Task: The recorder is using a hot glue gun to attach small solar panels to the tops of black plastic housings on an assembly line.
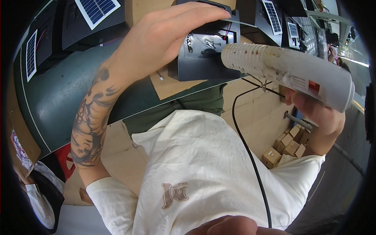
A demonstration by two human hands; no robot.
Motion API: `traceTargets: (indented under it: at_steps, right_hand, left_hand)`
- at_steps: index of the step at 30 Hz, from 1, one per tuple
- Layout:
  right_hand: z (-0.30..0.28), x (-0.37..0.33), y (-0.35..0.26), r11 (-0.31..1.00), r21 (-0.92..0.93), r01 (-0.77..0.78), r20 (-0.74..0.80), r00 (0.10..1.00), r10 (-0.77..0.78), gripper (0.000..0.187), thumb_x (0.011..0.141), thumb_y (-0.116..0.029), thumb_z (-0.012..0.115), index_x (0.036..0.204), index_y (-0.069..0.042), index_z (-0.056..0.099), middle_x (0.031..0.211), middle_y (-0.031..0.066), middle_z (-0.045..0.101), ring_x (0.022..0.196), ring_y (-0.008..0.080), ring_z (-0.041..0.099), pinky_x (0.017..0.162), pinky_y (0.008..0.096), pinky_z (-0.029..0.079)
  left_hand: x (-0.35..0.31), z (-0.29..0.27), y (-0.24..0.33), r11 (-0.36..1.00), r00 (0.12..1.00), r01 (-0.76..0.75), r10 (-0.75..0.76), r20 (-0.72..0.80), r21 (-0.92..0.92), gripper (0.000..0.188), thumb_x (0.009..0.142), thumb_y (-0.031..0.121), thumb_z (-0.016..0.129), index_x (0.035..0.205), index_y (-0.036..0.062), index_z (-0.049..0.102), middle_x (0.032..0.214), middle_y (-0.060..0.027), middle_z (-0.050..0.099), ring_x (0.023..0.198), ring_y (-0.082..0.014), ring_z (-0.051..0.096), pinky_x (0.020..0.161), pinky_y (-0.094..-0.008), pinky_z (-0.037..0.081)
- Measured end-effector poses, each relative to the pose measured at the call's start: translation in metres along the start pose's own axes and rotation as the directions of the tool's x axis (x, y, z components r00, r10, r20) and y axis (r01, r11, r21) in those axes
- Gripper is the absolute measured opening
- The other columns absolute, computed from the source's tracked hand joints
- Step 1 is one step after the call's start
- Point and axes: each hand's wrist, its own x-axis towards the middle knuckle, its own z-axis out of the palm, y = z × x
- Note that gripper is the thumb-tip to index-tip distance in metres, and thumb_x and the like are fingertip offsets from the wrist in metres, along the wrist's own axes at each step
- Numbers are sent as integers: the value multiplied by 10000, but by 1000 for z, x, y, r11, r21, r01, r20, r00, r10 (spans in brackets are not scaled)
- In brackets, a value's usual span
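Observation:
My left hand (168, 33) reaches over the black plastic housing (196, 70), fingers together along a thin panel (243, 24) seen nearly edge-on; the thumb is hidden. Below the panel, a recess (199, 46) in the housing carries shiny clear-looking smears, and a short red wire (227, 31) runs near it. My right hand (313, 111) is closed around the rear of a white heat gun (290, 70). Its ridged, translucent, stained nozzle points left at the recess, close to the housing. A bent wire stand (264, 85) hangs under the gun.
More black housings (92, 31) with small blue solar panels (97, 11) stand on the green table (70, 94), left and far right. Brown cardboard (172, 88) lies under the work. A black cord (244, 145) loops down across my shirt. Small cartons (284, 147) sit on the floor at right.

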Motion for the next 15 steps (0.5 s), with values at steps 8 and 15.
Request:
traceTargets:
  at_steps: [8, 15]
  right_hand:
    - [-8, 3, 19, 966, -31, 255, 136, 959, -249, 509, 701, -41, 642, 1197, 55, 585, 904, 163, 679, 795, 272, 662, 696, 396, 538]
    - [29, -56, 79, 556, 802, 218, -333, 936, 114, 844, 624, -281, 680, 1296, 157, 416, 898, 278, 644, 612, 310, 642, 565, 426, 555]
  left_hand:
    - [-13, -2, -3, 1000, 1000, -6, 6, 2, 15, 414, 884, -84, 501, 1256, 71, 598, 1234, -110, 634, 1126, -289, 617, 946, -331, 508]
    - [-4, -5, 6, 998, 993, -41, 34, 116, 52, 447, 825, -143, 492, 1234, 8, 594, 1243, -131, 629, 1169, -322, 594, 1013, -385, 468]
